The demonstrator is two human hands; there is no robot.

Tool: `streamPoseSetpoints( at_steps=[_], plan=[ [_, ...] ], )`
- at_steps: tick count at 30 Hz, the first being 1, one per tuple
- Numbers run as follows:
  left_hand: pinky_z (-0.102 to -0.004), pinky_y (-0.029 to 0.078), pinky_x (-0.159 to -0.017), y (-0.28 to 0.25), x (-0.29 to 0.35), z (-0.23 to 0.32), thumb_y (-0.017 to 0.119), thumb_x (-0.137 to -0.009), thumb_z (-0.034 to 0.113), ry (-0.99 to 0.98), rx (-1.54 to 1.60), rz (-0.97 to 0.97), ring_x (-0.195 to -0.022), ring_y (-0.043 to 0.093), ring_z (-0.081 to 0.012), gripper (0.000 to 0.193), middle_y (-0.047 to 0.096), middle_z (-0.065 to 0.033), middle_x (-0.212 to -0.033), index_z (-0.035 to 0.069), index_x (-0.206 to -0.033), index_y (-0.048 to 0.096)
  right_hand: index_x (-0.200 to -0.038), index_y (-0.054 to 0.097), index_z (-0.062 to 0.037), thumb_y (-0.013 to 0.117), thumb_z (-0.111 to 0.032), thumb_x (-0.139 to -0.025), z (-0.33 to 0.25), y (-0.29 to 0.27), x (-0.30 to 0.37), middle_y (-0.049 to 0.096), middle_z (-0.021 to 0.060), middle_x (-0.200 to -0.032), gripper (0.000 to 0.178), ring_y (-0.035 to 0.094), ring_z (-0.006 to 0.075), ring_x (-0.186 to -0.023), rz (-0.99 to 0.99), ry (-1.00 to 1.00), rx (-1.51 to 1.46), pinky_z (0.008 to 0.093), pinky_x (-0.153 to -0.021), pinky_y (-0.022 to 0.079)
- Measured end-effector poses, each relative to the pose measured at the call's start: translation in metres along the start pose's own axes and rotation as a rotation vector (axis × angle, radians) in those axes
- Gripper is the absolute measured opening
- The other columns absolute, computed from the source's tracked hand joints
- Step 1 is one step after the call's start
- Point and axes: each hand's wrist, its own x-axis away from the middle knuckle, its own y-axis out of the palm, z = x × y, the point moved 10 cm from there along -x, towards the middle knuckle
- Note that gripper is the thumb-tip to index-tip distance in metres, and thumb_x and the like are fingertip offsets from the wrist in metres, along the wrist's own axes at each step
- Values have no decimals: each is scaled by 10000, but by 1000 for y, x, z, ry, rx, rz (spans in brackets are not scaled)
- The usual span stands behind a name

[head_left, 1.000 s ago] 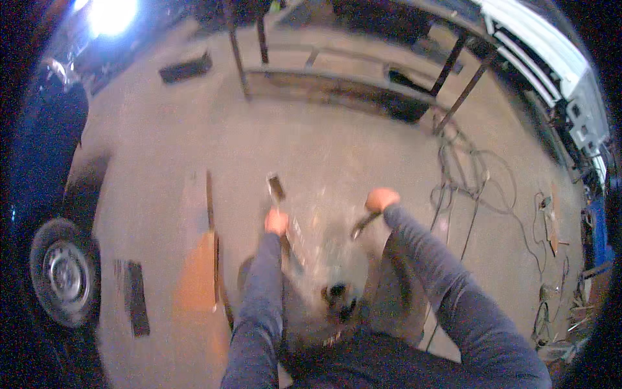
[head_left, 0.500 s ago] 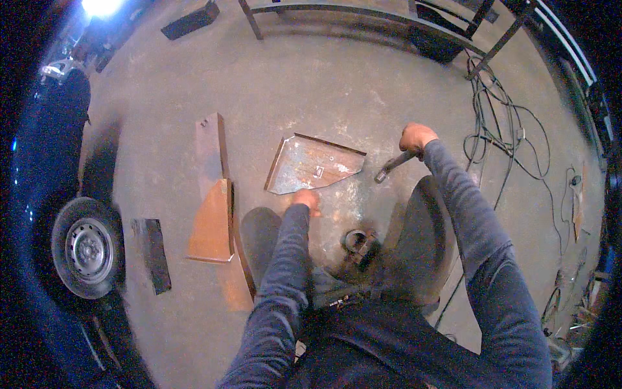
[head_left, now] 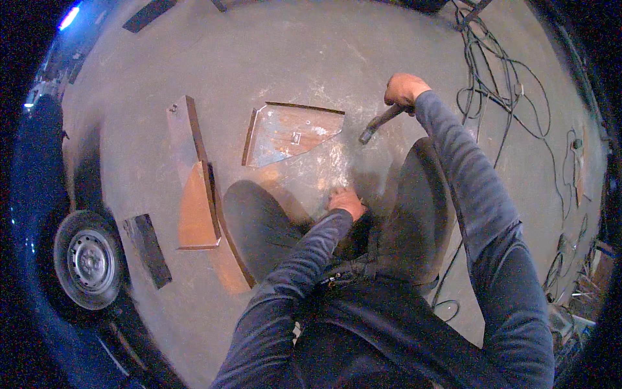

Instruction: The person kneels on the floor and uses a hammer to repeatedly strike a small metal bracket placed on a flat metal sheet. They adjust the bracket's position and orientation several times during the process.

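Observation:
My right hand (head_left: 405, 91) is closed round a short-handled tool (head_left: 383, 122) held to the right, its blunt grey metal end slanting down and left. The tool's exact kind does not show. My left hand (head_left: 348, 202) is low between my knees, its fingers bent downward; what they grip, if anything, is hidden beneath the hand. Ahead of it a rusty angular sheet-metal panel (head_left: 298, 135) with raised edges lies on the floor, touched by neither hand.
Left of my knee lie a rusty curved metal piece (head_left: 197, 211), a long metal strip (head_left: 184, 133) and a dark flat plate (head_left: 148, 249). A vehicle wheel (head_left: 89, 259) stands further left. Loose cables (head_left: 495, 91) coil on the floor at right.
My left hand has moved from beside the panel back between my knees, over where a round dark metal object showed. The tool stays in my right hand. The view has shifted.

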Motion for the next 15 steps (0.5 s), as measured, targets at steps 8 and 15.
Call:
streamPoseSetpoints(
  at_steps=[8,15],
  plan=[
    [-552,496,-907,18,-1,15,682,-811,302,137,-134,119,-1206,465,-476,589,454,-149,-1336,147,-1345,487,-927,737,-57,609,-172,-748,-8,-1,1,718,142,-980,248,697,319,-906,90,64,-7,434,-761,543],
    [-490,504,-899,-49,1,-24,696,-776,340,80,647,-104,-1086,589,-393,579,569,-191,-1280,92,-1283,564,-944,738,-62,587,-181,-767,20,17,-12,705,165,-1033,261,687,334,-951,13,67,39,435,-799,541]
  ],
)
